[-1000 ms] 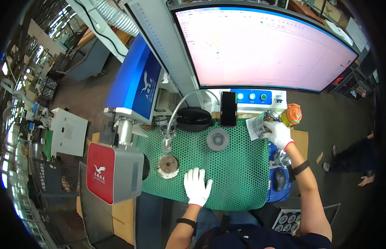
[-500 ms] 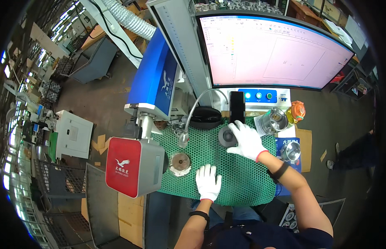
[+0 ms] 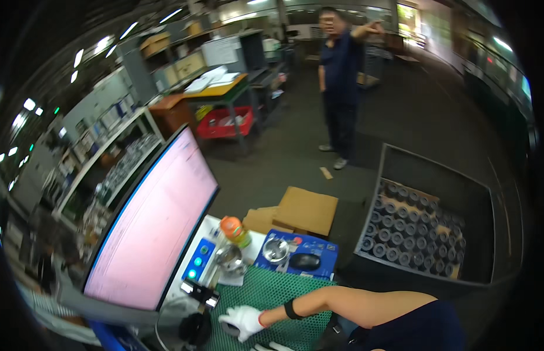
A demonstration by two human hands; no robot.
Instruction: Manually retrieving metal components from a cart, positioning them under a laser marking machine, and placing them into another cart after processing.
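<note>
At the frame's lower centre, the right hand (image 3: 244,321) grips a grey round part (image 3: 230,329) over the green mat (image 3: 283,286); the view has swung right, so handling seems paused; left hand (image 3: 273,347) cropped at bottom edge, grip untellable

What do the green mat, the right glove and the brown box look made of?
Green mat: probably rubber or plastic; its surface shows a fine, regular pattern.
Glove: likely knitted fabric, matte white, soft-looking, with a reddish cuff edge.
Brown box: apparently cardboard; dull tan, flat panels.
</note>
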